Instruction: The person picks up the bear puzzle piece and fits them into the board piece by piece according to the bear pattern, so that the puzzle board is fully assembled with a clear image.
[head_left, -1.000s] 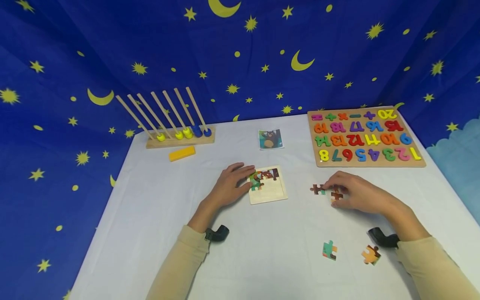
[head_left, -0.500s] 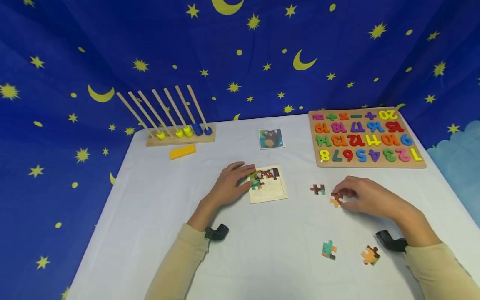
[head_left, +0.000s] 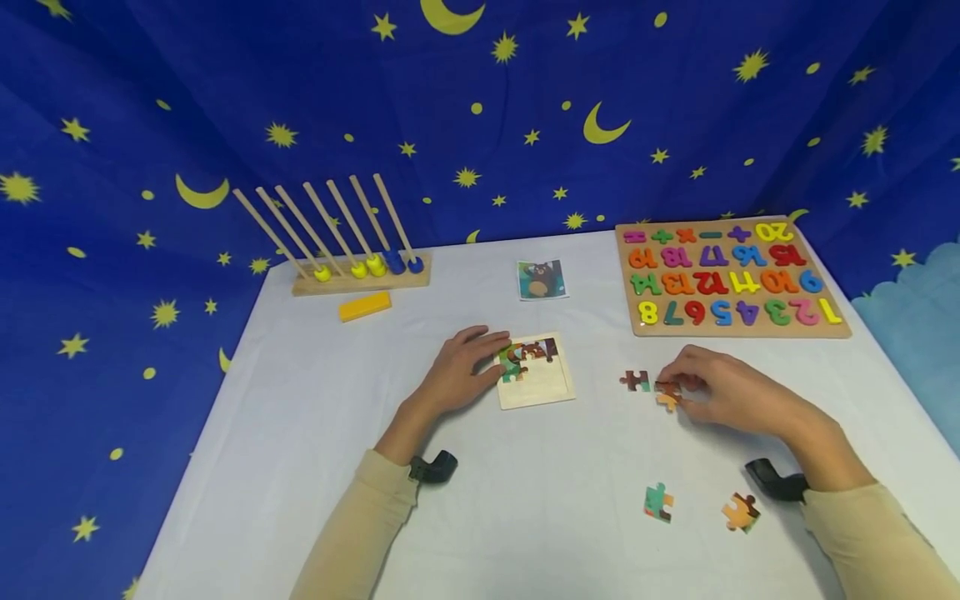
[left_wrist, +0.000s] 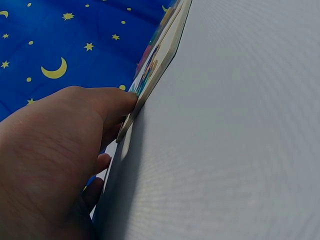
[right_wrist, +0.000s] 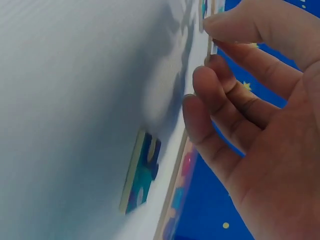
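Note:
My left hand rests at the left edge of a small square wooden puzzle tray, its thumb and a finger on that side. Joined bear-picture pieces fill the tray's top and upper left; bare wood shows elsewhere. My right hand pinches a brown-and-orange puzzle piece between thumb and fingers, to the right of the tray. Just left of it lies a brown puzzle piece. Nearer the front are a teal piece and an orange-and-brown piece. In the right wrist view a teal-faced piece lies on the cloth.
A bear picture card lies behind the tray. At the back left stands a wooden peg rack with yellow and blue beads, a yellow block before it. A number board occupies the back right. A starry curtain hangs behind.
My right hand drew slightly right, away from the brown piece, then came a little back left, shifting the brown-and-orange piece with it. The left hand and tray have stayed in place.

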